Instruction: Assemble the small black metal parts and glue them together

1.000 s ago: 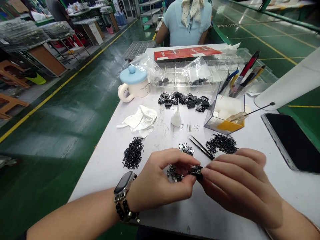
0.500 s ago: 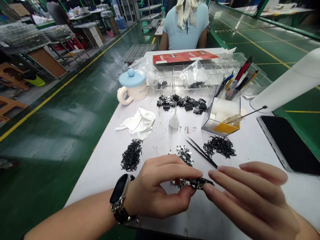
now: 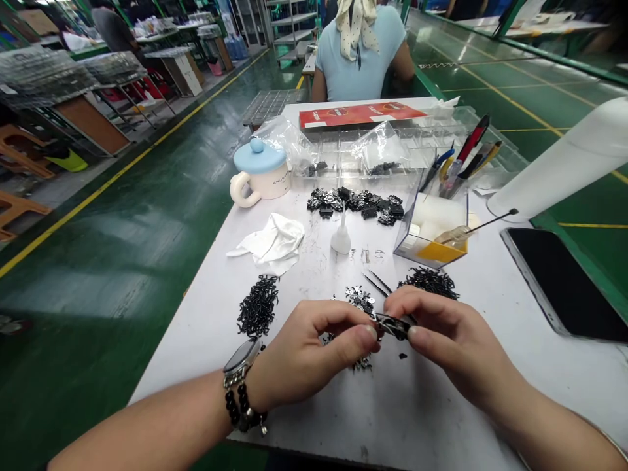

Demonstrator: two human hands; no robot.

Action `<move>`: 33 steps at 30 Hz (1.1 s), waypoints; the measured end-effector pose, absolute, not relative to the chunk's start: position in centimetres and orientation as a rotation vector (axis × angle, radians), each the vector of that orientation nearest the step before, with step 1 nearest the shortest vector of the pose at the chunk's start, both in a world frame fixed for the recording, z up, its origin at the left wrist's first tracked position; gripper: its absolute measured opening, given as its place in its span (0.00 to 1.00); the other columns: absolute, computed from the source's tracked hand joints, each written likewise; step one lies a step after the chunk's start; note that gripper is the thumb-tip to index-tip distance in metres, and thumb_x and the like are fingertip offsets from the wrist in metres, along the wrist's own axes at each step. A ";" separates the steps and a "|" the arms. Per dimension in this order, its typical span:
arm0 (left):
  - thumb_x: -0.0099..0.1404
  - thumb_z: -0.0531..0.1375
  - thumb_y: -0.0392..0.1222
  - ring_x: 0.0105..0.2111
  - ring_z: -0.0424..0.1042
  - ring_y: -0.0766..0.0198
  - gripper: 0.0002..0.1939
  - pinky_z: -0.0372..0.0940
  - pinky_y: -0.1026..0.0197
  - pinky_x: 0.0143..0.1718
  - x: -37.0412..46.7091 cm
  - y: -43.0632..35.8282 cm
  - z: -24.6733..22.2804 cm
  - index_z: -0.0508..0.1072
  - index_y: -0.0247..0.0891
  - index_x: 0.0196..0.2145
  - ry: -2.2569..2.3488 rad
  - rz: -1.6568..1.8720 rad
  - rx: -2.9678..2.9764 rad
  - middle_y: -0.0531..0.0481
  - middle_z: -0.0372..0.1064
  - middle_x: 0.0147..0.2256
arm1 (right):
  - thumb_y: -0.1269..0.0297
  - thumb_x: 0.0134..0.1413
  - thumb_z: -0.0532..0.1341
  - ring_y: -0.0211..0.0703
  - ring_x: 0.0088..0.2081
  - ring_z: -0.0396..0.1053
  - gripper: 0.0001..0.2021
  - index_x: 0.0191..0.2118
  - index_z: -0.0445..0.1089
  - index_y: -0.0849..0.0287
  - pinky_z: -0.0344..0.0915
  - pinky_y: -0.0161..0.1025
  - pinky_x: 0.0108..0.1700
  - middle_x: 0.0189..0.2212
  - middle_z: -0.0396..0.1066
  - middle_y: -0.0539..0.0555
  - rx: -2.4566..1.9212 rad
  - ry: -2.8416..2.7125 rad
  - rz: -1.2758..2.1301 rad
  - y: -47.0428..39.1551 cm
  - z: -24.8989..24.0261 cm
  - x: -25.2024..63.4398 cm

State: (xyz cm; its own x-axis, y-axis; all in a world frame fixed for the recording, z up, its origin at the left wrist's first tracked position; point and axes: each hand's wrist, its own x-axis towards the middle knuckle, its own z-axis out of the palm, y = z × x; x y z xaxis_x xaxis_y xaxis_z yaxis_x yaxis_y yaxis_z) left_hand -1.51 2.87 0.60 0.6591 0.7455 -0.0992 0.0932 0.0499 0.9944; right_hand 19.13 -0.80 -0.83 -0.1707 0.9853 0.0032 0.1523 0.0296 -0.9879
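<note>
Between both hands is a small black part with metal pieces [image 3: 392,326], raised above the white table [image 3: 206,347]. My left hand [image 3: 318,353] pinches its left end between thumb and fingers. At the other end, my right hand [image 3: 441,327] is closed on it with thumb and fingertips. A small dark piece [image 3: 403,356] lies on the table just below. Small metal pieces [image 3: 360,297] are heaped behind the hands, partly hidden by them. Black tweezers [image 3: 377,282] lie beyond my right fingers. Piles of small black curved pieces lie at left [image 3: 258,305] and right [image 3: 432,282].
Farther back are a white squeeze bottle [image 3: 341,237], black assembled parts [image 3: 358,203], a white cloth [image 3: 275,242] and a lidded mug [image 3: 262,170]. A clear pen box [image 3: 432,229] and a phone [image 3: 564,281] stand right. Another person [image 3: 360,59] sits ahead.
My right hand has turned and closed on the part's right end, its fingers now bent. The part has risen slightly away from me. A small dark piece now shows on the table below.
</note>
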 end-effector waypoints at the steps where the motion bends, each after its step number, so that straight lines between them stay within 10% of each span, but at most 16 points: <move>1: 0.66 0.56 0.50 0.29 0.71 0.64 0.16 0.68 0.62 0.32 -1.5 2.9 0.6 0.75 0.33 0.35 0.742 0.576 1.462 0.46 0.73 0.29 | 0.51 0.53 0.61 0.42 0.37 0.66 0.12 0.33 0.70 0.54 0.64 0.38 0.39 0.33 0.67 0.52 -1.225 -1.462 1.225 -0.8 -0.9 19.2; 11: 0.65 0.58 0.46 0.28 0.71 0.65 0.12 0.68 0.63 0.30 -1.3 2.9 0.7 0.75 0.33 0.36 0.731 0.634 1.462 0.47 0.73 0.29 | 0.62 0.52 0.63 0.42 0.36 0.68 0.06 0.36 0.69 0.54 0.67 0.39 0.38 0.33 0.68 0.52 -1.167 -1.572 1.043 -0.8 -0.6 18.9; 18: 0.54 0.65 0.32 0.27 0.71 0.65 0.16 0.70 0.62 0.31 -0.9 2.4 1.2 0.73 0.31 0.42 0.731 0.860 1.625 0.46 0.72 0.30 | 0.76 0.48 0.64 0.42 0.37 0.66 0.16 0.44 0.67 0.59 0.64 0.43 0.37 0.36 0.67 0.55 -1.056 -1.899 0.227 -1.3 0.0 18.7; 33: 0.53 0.61 0.25 0.29 0.72 0.65 0.17 0.70 0.63 0.30 -0.8 2.2 1.3 0.73 0.35 0.40 0.596 1.080 1.929 0.46 0.73 0.32 | 0.75 0.54 0.59 0.41 0.37 0.70 0.14 0.45 0.69 0.54 0.63 0.45 0.38 0.36 0.71 0.50 -0.984 -2.166 -0.223 -3.2 -0.2 19.5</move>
